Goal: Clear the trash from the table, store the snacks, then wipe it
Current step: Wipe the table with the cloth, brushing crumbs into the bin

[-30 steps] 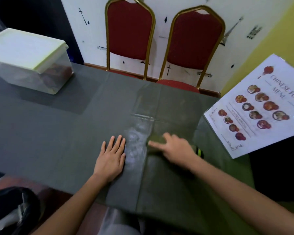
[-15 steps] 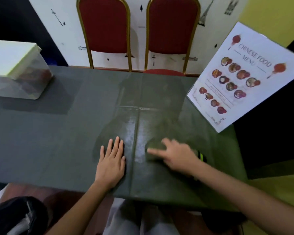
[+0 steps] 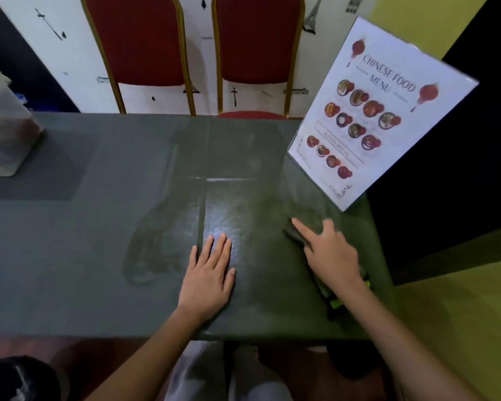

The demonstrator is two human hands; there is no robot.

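Cloth (image 3: 307, 227) lies under the flat right hand (image 3: 330, 256); left hand (image 3: 209, 276) rests flat beside.

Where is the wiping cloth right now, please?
The cloth lies under the right hand on the table's right part, just before the menu stand.

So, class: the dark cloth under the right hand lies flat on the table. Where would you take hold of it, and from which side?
Take the cloth by its left edge, the part showing past the right hand's fingers, coming from above. It lies flat on the table, so probably pinch that edge up. The menu stand crowds the far-right side.
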